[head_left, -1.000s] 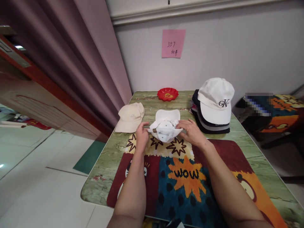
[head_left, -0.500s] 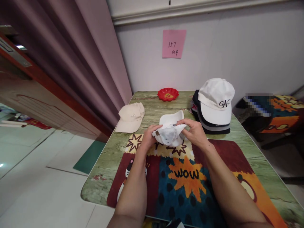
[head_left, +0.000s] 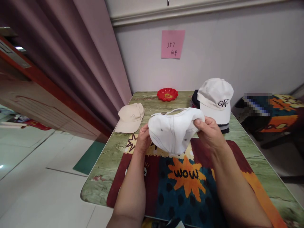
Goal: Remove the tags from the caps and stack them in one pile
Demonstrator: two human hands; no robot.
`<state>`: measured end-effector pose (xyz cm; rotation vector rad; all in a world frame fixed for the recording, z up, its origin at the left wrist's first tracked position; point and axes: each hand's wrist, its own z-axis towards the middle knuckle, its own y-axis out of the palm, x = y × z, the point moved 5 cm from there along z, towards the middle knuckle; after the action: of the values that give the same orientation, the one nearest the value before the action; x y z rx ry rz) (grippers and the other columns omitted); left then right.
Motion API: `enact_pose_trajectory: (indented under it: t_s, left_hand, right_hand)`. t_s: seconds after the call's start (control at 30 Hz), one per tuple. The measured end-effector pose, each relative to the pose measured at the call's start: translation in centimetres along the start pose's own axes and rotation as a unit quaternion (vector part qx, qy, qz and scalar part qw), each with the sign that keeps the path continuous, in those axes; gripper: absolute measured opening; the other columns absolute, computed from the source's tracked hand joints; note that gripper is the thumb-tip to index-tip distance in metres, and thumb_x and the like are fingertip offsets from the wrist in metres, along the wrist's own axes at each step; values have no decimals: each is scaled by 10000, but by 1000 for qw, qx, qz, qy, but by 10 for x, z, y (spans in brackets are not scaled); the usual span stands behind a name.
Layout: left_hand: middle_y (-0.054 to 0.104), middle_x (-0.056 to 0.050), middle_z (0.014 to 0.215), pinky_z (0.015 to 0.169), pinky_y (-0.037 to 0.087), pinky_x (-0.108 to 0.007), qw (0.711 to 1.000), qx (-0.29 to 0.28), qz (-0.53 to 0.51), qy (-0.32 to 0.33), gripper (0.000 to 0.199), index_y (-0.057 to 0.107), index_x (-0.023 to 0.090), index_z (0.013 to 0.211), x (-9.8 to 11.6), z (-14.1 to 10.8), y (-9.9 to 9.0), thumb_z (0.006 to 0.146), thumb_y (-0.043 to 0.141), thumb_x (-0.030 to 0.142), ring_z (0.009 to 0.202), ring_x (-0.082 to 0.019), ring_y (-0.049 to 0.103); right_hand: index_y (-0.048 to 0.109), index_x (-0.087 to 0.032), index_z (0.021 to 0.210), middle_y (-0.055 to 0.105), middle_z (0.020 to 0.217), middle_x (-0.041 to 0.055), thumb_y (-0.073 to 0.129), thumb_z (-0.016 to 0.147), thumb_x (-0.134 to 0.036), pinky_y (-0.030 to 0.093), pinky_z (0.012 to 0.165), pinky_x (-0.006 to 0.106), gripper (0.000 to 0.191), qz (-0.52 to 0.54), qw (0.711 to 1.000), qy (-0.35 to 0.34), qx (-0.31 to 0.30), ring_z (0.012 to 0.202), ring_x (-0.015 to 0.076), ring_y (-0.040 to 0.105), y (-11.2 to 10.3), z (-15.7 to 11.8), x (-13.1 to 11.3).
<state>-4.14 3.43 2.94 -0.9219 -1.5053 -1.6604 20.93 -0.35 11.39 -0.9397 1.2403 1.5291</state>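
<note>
A white cap (head_left: pixel 174 129) hangs between my hands above the patterned mat (head_left: pixel 182 190), its back strap on the far side and its crown bulging toward me. My left hand (head_left: pixel 144 137) grips its left edge. My right hand (head_left: pixel 210 131) pinches the right side, thumb on the near face. At the left of the table lies a beige cap (head_left: pixel 130 117). A stack of caps stands at the right, topped by a white cap with black letters (head_left: pixel 216 99). My right hand partly covers the stack's lower caps.
A red scalloped dish (head_left: pixel 167 94) sits near the back edge of the green table (head_left: pixel 95 186). A pink note (head_left: pixel 173 44) is on the wall. Another surface with a patterned mat (head_left: pixel 282 110) shows at the far right, and a curtain (head_left: pixel 95 44) hangs at the left.
The held cap has come up and nearer, tilted so its brim no longer shows. My right hand has moved right; my left hand has shifted slightly left.
</note>
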Motion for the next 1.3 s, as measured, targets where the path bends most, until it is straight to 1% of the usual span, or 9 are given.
enact_pose_trajectory:
  t_s: [0.17, 0.3, 0.4, 0.57, 0.7, 0.8, 0.97, 1.13, 1.3]
  left_hand:
    - [775, -98, 1038, 925, 566, -454, 999, 49, 1, 25, 455, 755, 202, 962, 2, -2, -3, 614, 854, 478, 1148, -367, 657]
    - [758, -111, 1103, 967, 547, -475, 998, 53, 7, -14, 449, 742, 203, 997, -8, -3, -6, 687, 784, 525, 1221, -375, 615]
    - [748, -126, 1126, 1001, 524, -490, 998, 33, 13, -51, 498, 728, 187, 1004, -10, -5, -2, 693, 758, 576, 1251, -386, 591]
    - [715, -168, 1179, 1017, 502, -506, 996, -63, 8, -65, 776, 682, 164, 1124, -2, -10, 17, 608, 735, 741, 1306, -422, 534]
    - [713, -161, 1198, 983, 522, -482, 990, -103, -15, -92, 877, 673, 177, 1166, -6, -15, 23, 456, 873, 650, 1245, -417, 585]
    - [757, -172, 1054, 908, 554, -460, 978, -126, -12, -165, 751, 705, 135, 1080, -20, -18, 23, 451, 939, 471, 1102, -404, 673]
    - [781, -127, 923, 861, 568, -407, 985, -40, -10, -169, 473, 732, 121, 998, -30, -6, 11, 607, 883, 342, 888, -310, 740]
    - [775, -97, 1067, 1052, 500, -408, 990, 93, -66, -79, 388, 739, 169, 1035, -24, 9, -9, 754, 762, 436, 1167, -305, 663]
    - [694, -53, 1299, 1134, 431, -405, 988, 122, -79, 60, 488, 669, 241, 1258, -2, 13, -13, 879, 601, 540, 1405, -261, 469]
  right_hand:
    - [727, -226, 951, 757, 855, 67, 721, 780, -583, 596, 750, 417, 396, 56, 998, 22, 36, 890, 292, 725, 1, 0, -4]
    - [711, -242, 1046, 759, 971, 81, 567, 861, -632, 578, 881, 496, 455, 39, 997, 13, 60, 1074, 322, 694, -1, 4, -1]
    - [694, -243, 1115, 750, 1059, 90, 512, 879, -649, 559, 921, 528, 504, 28, 998, -5, 62, 1119, 329, 677, -4, 8, 3]
    - [666, -243, 1172, 733, 1132, 100, 486, 869, -714, 557, 931, 540, 589, 52, 996, -23, 68, 1141, 333, 665, -6, 15, 15]
    - [674, -239, 1103, 738, 1140, 88, 626, 844, -596, 554, 953, 540, 444, 118, 989, 24, 83, 1102, 315, 685, -8, 23, 38]
    - [678, -239, 1024, 753, 1102, 76, 656, 837, -558, 563, 946, 536, 370, 150, 982, 60, 95, 1091, 307, 691, -10, 29, 54]
    - [676, -236, 1020, 751, 1118, 63, 666, 844, -539, 578, 949, 432, 351, 171, 976, 74, 108, 1171, 253, 657, -8, 30, 58]
    - [679, -208, 1050, 751, 1095, 70, 754, 783, -522, 591, 847, 345, 420, 39, 988, 146, 33, 1048, 237, 697, 13, 17, 57]
    - [695, -170, 1039, 756, 1010, 85, 773, 762, -535, 584, 661, 297, 465, -99, 956, 231, -154, 868, 226, 716, 39, -1, 58]
